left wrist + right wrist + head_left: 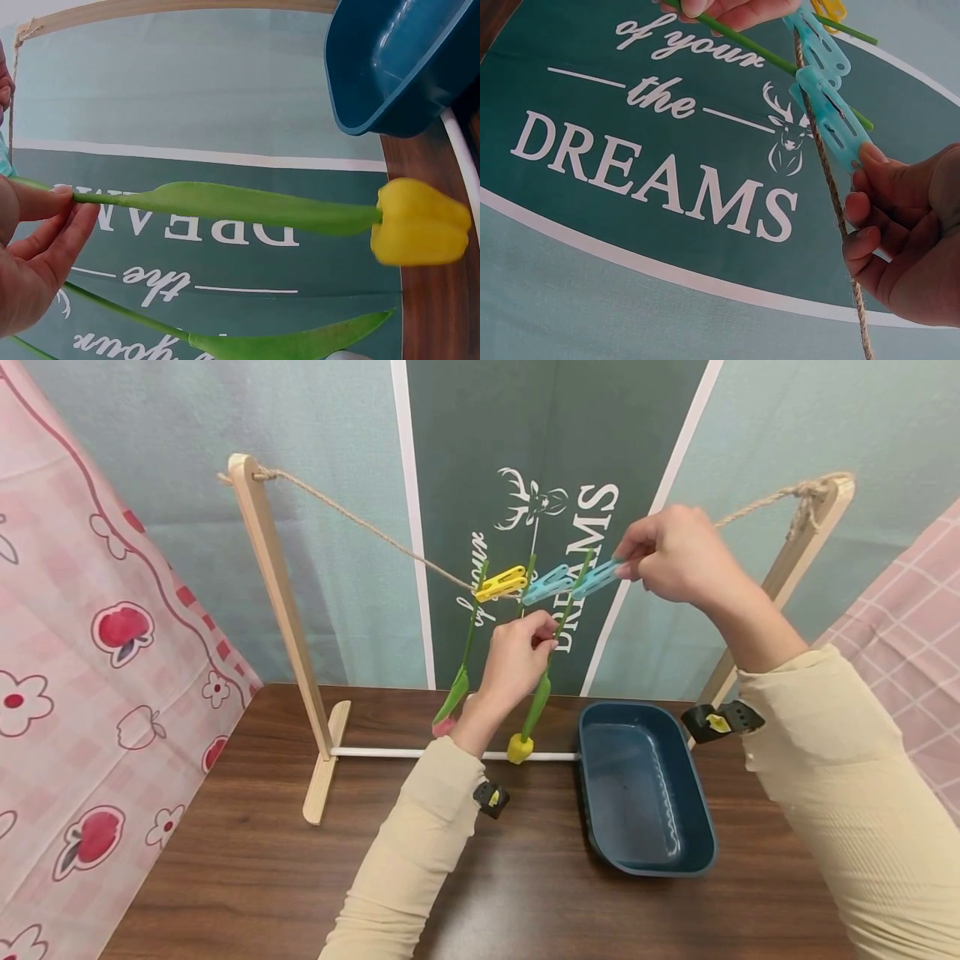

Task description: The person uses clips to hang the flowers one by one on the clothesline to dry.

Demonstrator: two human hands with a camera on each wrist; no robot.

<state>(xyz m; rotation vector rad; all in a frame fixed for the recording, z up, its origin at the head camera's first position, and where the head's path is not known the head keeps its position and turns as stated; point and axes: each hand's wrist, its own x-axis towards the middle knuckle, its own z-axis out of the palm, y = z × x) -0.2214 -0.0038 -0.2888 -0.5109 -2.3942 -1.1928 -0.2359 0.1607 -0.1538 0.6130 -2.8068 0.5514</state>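
Observation:
A yellow tulip [420, 221] hangs head down, and my left hand [517, 660] pinches its green stem [97, 198] between thumb and fingers. Above that, my right hand [671, 556] pinches the handle end of a light blue clothespin [832, 116], whose jaws are at the stem and the rope [826, 169]. Beside it on the rope sit another blue clothespin [546, 585] and a yellow clothespin [501, 583]. A pink flower [444, 727] hangs upside down from the yellow one. The flower under the middle clothespin is mostly hidden behind my left hand.
The rope runs between two wooden posts [281, 602], joined low down by a white rod [382, 752]. A dark blue basin [645, 793] stands on the brown wooden table [247, 860], at the right. Behind hangs a green printed curtain [480, 443].

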